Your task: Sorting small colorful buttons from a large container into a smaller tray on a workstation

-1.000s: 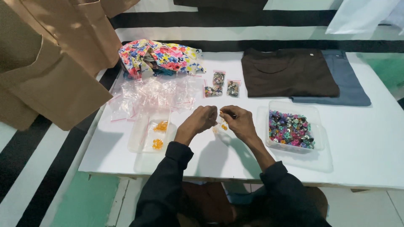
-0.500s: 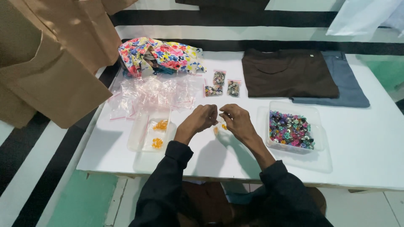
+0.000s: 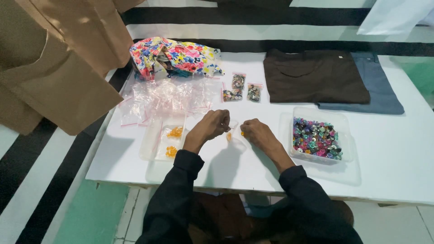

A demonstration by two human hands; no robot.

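My left hand (image 3: 211, 127) pinches the rim of a small clear plastic bag (image 3: 233, 134) that has a few orange pieces inside. My right hand (image 3: 256, 132) is just right of the bag, fingertips closed on a small orange piece (image 3: 242, 133) at its mouth. Both hands hover over the white table (image 3: 398, 153), close together. A clear tray (image 3: 156, 144) with orange pieces (image 3: 175, 132) lies left of my left hand. A clear box of mixed coloured buttons (image 3: 316, 138) stands right of my right hand.
A pile of empty clear zip bags (image 3: 167, 97) lies behind the tray. Three small filled bags (image 3: 238, 88) sit at the middle back. Floral cloth (image 3: 174, 55) is at the back left, folded brown (image 3: 314, 74) and grey-blue garments (image 3: 379, 90) at the back right. Tan fabric (image 3: 54, 58) hangs left.
My hands stay together over the small bag; the right fingertips have shifted slightly toward its mouth with an orange piece. The view has moved a little.
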